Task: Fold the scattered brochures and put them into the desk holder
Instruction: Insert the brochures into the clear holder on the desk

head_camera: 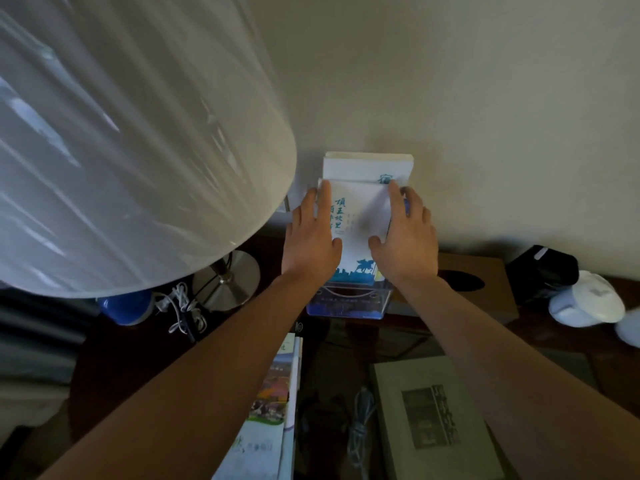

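A clear plastic desk holder (pixel 346 303) stands against the wall. In its front slot sits a white folded brochure (pixel 360 216) with blue characters and a blue skyline. My left hand (pixel 311 233) presses its left edge and my right hand (pixel 405 233) grips its right edge, fingers along the sides. Behind it a taller stack of white brochures (pixel 367 166) fills the back slot. More colourful brochures (pixel 273 403) lie on the dark desk near me, under my left forearm.
A large white lampshade (pixel 131 143) wrapped in plastic fills the left, with its metal base (pixel 228 282) and a coiled white cord (pixel 183 310) below. A brown tissue box (pixel 478 271), a white kettle (pixel 585 299) and a grey book (pixel 433 420) sit to the right.
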Available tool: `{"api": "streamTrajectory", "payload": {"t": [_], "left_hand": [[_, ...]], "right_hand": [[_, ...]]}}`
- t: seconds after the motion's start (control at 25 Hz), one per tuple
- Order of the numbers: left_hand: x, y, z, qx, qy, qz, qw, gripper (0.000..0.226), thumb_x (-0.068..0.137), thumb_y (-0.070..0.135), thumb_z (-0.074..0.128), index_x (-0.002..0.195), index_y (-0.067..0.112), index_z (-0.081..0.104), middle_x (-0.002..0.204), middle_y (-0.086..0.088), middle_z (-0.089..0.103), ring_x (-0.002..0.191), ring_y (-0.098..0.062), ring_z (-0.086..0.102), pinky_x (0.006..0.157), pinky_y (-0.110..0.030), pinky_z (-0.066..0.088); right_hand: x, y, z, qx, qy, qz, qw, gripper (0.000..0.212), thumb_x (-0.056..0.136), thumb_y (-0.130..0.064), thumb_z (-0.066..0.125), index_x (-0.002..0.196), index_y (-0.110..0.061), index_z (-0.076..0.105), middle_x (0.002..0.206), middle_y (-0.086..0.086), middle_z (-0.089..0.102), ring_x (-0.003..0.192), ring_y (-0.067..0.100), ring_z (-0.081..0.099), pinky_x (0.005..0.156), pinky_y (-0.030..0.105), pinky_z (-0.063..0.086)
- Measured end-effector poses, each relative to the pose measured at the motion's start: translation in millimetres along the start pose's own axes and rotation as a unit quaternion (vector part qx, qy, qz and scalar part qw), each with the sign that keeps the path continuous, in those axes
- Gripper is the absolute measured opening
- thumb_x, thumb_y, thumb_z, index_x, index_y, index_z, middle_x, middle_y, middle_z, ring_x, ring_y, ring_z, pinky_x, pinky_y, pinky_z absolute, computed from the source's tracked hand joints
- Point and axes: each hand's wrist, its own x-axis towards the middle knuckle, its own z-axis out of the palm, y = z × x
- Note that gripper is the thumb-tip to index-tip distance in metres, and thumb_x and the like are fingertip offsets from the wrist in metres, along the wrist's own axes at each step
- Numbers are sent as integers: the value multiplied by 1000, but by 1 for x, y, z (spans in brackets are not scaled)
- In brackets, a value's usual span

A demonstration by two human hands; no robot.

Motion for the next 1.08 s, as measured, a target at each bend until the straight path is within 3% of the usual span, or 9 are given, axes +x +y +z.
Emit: {"api": "streamTrajectory", "payload": {"t": [0.08,0.16,0.28,0.4,0.48,0.56,0.68,0.76,1.08], "left_hand": [[-6,-3,0,19,-16,0,1000,105,89,27,70,158,24,-10,167,-10,6,152,-31,16,118,-46,28],[-20,-10,-1,5,-29,-9,1000,99,89,29,69,159,25,-2,167,-9,8,152,-30,15,118,-47,27],[-62,-31,2,-24,-49,-83,995,86,90,31,66,158,21,14,165,-9,17,151,-30,18,119,-50,27],[-133,-64,12,-44,-83,-231,969,81,89,31,64,157,18,22,162,-10,24,149,-33,21,118,-51,28],[-191,-85,17,-36,-114,-332,936,83,87,35,66,156,17,22,160,-11,25,147,-34,22,115,-51,29],[-239,-97,19,-12,-144,-401,905,82,88,41,63,154,14,21,156,-14,27,143,-35,26,111,-50,32],[-269,-104,24,16,-161,-420,893,80,93,43,57,156,11,18,154,-14,28,140,-35,29,110,-48,35],[-266,-101,25,-9,-157,-428,890,76,92,39,58,154,11,23,151,-14,31,137,-35,31,108,-50,36],[-267,-90,25,-152,-135,-470,859,53,88,28,66,134,15,44,129,-13,48,119,-34,49,95,-47,46]], "right_hand": [[-3,-1,0,-15,-24,16,999,103,83,-20,74,158,-28,6,165,12,16,150,36,20,117,55,32],[-16,-4,-3,-43,6,-5,999,103,83,-22,74,160,-25,5,167,16,10,154,38,9,123,55,19],[-65,-14,9,-56,28,-96,993,91,84,-26,70,158,-20,18,164,17,21,152,37,18,121,56,22],[-147,-27,40,-3,-126,-72,989,71,91,-32,61,153,-22,29,149,7,45,135,29,47,103,48,50],[-200,-39,62,41,-271,0,962,64,94,-37,56,152,-27,31,143,2,50,126,24,53,91,41,54],[-239,-54,80,75,-341,55,935,57,93,-37,57,146,-28,37,133,1,53,116,22,58,85,37,54],[-263,-77,98,149,-345,119,919,52,89,-33,64,137,-25,45,117,0,49,92,17,59,72,28,51],[-262,-86,104,186,-334,155,911,55,86,-31,68,136,-24,46,117,1,49,88,15,55,71,26,44],[-257,-68,101,175,-327,171,913,57,86,-30,70,137,-18,48,126,6,50,106,24,58,78,29,46]]}}
